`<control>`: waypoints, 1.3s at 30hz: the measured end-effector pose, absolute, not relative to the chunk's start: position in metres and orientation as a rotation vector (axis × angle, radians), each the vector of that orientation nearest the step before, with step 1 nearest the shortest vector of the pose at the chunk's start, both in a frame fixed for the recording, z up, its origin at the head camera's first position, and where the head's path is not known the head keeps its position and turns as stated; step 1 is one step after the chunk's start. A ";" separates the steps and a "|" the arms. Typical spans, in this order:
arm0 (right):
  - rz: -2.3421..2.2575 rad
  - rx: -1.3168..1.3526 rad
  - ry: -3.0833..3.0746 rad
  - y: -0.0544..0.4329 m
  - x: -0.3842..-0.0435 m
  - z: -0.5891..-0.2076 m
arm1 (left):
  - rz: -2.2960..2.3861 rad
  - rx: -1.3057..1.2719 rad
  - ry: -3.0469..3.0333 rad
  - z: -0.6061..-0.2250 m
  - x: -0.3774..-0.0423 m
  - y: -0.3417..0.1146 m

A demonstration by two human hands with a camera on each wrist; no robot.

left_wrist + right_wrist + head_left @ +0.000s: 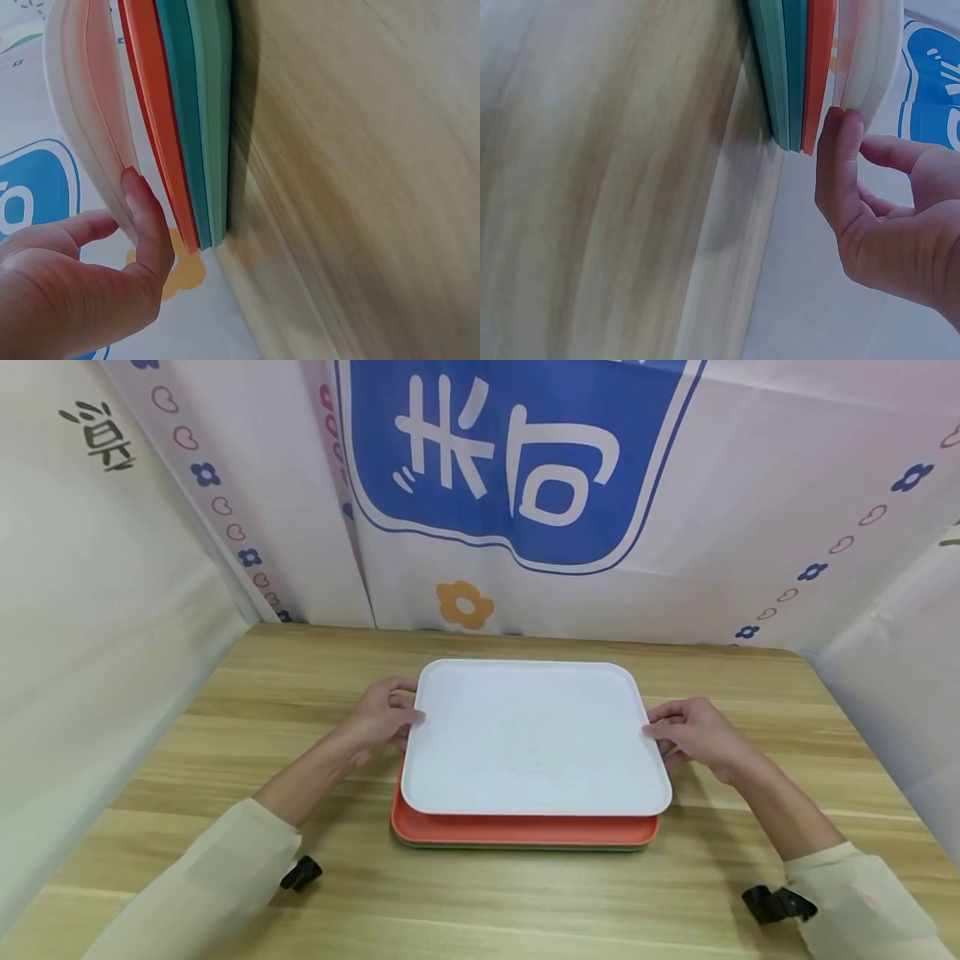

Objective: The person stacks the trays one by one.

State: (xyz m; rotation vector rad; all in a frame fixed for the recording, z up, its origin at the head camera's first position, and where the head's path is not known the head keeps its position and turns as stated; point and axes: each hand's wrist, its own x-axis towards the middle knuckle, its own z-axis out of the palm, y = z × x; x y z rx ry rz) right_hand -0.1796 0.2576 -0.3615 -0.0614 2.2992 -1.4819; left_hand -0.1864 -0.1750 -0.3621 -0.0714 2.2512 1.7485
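Note:
A white rectangular tray (532, 735) is held by its two short sides, a little above a stack of other trays. My left hand (382, 717) pinches its left rim between thumb and fingers, and my right hand (693, 735) pinches the right rim the same way. Directly beneath lies an orange tray (525, 831), its front edge showing past the white one. In the left wrist view a gap separates the white tray from the orange one, with a teal tray (180, 112) and light green trays (214, 112) below. The right wrist view shows fingertips (847, 124) under the white rim.
The stack rests on a wood-grain table (300, 693). White cloth with a blue printed sign (495, 460) hangs behind the table, and plain white sheets (90, 593) close off both sides. Black clips (302, 874) sit near the cream sleeves (217, 868).

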 end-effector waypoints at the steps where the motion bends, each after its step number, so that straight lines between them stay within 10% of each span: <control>1: -1.488 -0.065 2.293 0.257 -0.179 -0.361 | 1.745 -0.072 2.254 -0.362 -0.186 -0.176; 39: -1.374 -0.001 2.399 0.244 -0.171 -0.363 | 1.634 -0.093 2.283 -0.362 -0.173 -0.188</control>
